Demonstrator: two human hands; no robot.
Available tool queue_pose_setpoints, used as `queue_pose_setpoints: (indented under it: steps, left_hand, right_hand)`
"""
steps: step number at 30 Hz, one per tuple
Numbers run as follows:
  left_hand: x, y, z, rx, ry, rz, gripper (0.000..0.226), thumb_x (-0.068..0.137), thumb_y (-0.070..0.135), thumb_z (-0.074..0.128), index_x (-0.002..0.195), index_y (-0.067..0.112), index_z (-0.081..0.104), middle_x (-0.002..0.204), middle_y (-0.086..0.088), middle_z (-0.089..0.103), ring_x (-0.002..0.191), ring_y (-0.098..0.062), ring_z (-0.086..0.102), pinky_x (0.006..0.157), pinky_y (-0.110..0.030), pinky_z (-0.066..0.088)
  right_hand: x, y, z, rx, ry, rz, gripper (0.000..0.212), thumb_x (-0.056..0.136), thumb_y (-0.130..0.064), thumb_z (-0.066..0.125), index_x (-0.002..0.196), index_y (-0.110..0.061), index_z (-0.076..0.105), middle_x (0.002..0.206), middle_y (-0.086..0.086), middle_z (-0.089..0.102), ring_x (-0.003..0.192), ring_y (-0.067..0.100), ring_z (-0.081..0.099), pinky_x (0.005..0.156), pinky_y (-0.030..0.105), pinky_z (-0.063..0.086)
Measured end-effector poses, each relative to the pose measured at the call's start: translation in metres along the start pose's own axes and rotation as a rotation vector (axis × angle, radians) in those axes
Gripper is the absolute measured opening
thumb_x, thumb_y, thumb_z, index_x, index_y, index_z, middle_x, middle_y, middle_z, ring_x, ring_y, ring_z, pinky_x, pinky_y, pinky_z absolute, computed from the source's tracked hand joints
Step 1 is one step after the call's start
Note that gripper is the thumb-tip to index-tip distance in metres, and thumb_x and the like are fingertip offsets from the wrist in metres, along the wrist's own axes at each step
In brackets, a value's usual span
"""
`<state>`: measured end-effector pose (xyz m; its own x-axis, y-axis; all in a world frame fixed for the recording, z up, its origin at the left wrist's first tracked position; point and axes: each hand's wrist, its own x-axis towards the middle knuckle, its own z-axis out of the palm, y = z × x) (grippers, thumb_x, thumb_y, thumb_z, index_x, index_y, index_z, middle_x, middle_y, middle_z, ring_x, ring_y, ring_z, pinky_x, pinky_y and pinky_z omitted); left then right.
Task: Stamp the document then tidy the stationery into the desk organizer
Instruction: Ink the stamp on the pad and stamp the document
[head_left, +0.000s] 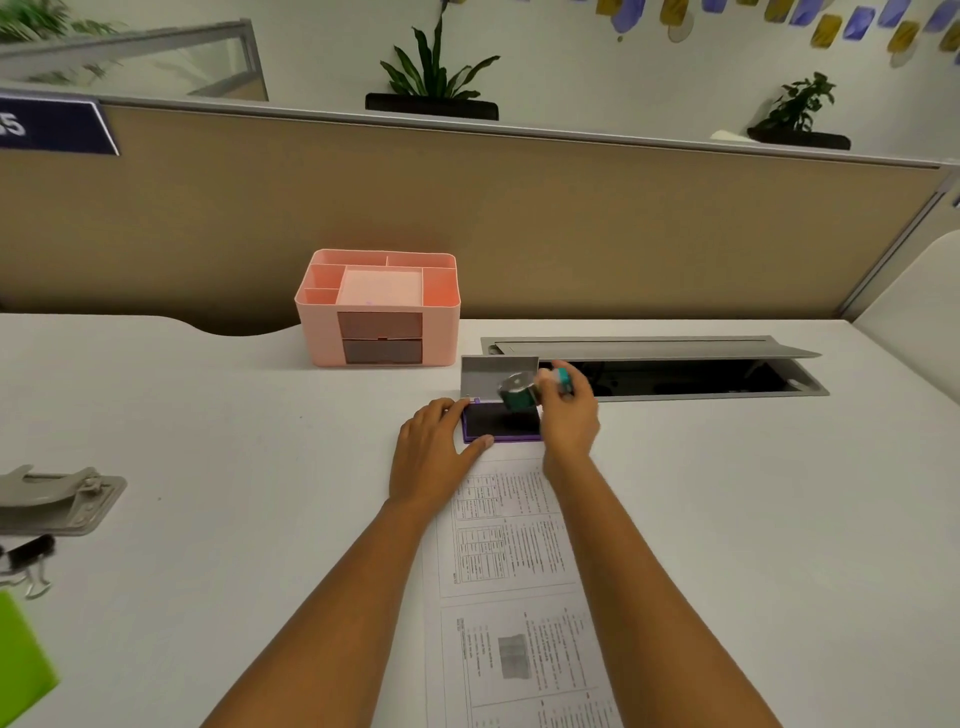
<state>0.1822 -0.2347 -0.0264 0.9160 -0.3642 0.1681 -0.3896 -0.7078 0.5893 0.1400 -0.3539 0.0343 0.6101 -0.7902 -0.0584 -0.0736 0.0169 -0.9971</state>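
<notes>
A printed document (511, 571) lies on the white desk between my forearms. Just beyond its far edge sits an open purple ink pad (498, 422) with its grey lid (493, 371) standing up. My left hand (434, 457) rests flat on the desk, fingers touching the pad's left edge. My right hand (569, 415) grips a teal stamp (519, 392), tilted on its side just above the pad. A pink desk organizer (382, 312) with two grey drawers stands behind, to the left.
An open grey cable tray (675, 374) is sunk into the desk at the right. At the left edge lie a grey hole punch (57, 499), black binder clips (28, 564) and a green pad (21, 660). A tan partition (467, 218) closes the back.
</notes>
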Motion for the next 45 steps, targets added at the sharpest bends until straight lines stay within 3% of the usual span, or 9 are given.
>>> queue_pose_setpoints:
  steps: [4,9,12,22,27,32,37,40,45]
  left_hand:
    - [0.000,0.001,-0.001,0.008,-0.015,-0.004,0.061,0.085,0.052,0.050,0.138,0.027,0.033,0.143,0.000,0.040,0.129,-0.019,0.039,0.109,-0.034,0.032]
    - [-0.001,0.004,-0.004,0.013,-0.037,-0.005,0.062,0.085,0.050,0.051,0.138,0.025,0.033,0.143,-0.001,0.040,0.129,-0.019,0.040,0.109,-0.034,0.032]
    - [-0.003,0.009,-0.009,-0.034,-0.049,-0.020,0.061,0.086,0.048,0.051,0.138,0.024,0.032,0.145,-0.001,0.039,0.130,-0.020,0.039,0.109,-0.035,0.031]
    - [-0.049,0.028,-0.028,0.009,-0.083,-0.097,0.053,0.091,0.045,0.042,0.140,0.027,0.029,0.153,0.001,0.025,0.140,-0.020,0.026,0.115,-0.037,0.020]
    - [-0.090,0.035,-0.036,-0.018,-0.086,-0.098,0.047,0.092,0.043,0.043,0.135,0.026,0.038,0.150,0.001,0.031,0.137,-0.019,0.031,0.115,-0.036,0.021]
    - [-0.125,0.044,-0.042,0.006,-0.085,-0.088,0.044,0.093,0.041,0.040,0.134,0.024,0.040,0.150,0.000,0.032,0.137,-0.019,0.031,0.115,-0.035,0.021]
    - [-0.167,0.052,-0.042,0.006,-0.063,-0.073,0.042,0.094,0.039,0.041,0.133,0.024,0.042,0.149,0.001,0.035,0.136,-0.018,0.033,0.114,-0.033,0.024]
    - [-0.191,0.056,-0.039,0.008,-0.051,-0.051,0.041,0.095,0.036,0.040,0.134,0.022,0.042,0.148,0.001,0.035,0.136,-0.018,0.033,0.114,-0.032,0.024]
    - [-0.222,0.058,-0.033,0.053,-0.031,0.016,0.039,0.095,0.032,0.040,0.133,0.020,0.044,0.147,0.001,0.037,0.135,-0.017,0.034,0.113,-0.030,0.024]
  right_hand:
    - [0.003,-0.014,-0.019,0.681,-0.061,0.549,0.043,0.092,-0.022,0.055,0.132,-0.008,0.043,0.132,0.016,0.053,0.123,0.025,0.051,0.097,0.029,0.046]
    - [-0.009,-0.019,-0.029,0.949,-0.124,0.720,0.049,0.091,-0.021,0.056,0.134,-0.007,0.036,0.129,0.021,0.053,0.123,0.026,0.051,0.090,0.032,0.048]
    - [-0.018,-0.025,-0.033,0.959,-0.140,0.758,0.048,0.090,-0.020,0.057,0.132,-0.006,0.038,0.121,0.022,0.056,0.119,0.026,0.054,0.089,0.032,0.048]
    - [-0.058,-0.039,-0.056,0.941,-0.135,0.775,0.051,0.089,-0.018,0.059,0.134,-0.006,0.037,0.129,0.020,0.055,0.112,0.026,0.058,0.091,0.032,0.049]
    - [-0.090,-0.041,-0.078,0.873,-0.150,0.776,0.041,0.090,-0.021,0.057,0.126,-0.007,0.044,0.127,0.018,0.057,0.104,0.025,0.060,0.095,0.032,0.048]
    - [-0.121,-0.039,-0.107,0.895,-0.124,0.775,0.043,0.091,-0.020,0.057,0.129,-0.006,0.043,0.125,0.018,0.057,0.098,0.024,0.059,0.086,0.033,0.050]
    - [-0.149,-0.025,-0.139,0.932,-0.067,0.801,0.046,0.090,-0.019,0.059,0.132,-0.006,0.045,0.120,0.017,0.058,0.099,0.024,0.059,0.081,0.034,0.050]
    - [-0.163,-0.015,-0.158,0.959,-0.046,0.803,0.045,0.089,-0.016,0.059,0.130,-0.002,0.047,0.108,0.018,0.061,0.105,0.025,0.060,0.087,0.034,0.050]
    - [-0.184,-0.007,-0.189,0.928,-0.043,0.753,0.027,0.091,-0.022,0.058,0.111,-0.005,0.056,0.096,0.016,0.061,0.085,0.023,0.061,0.075,0.034,0.054]
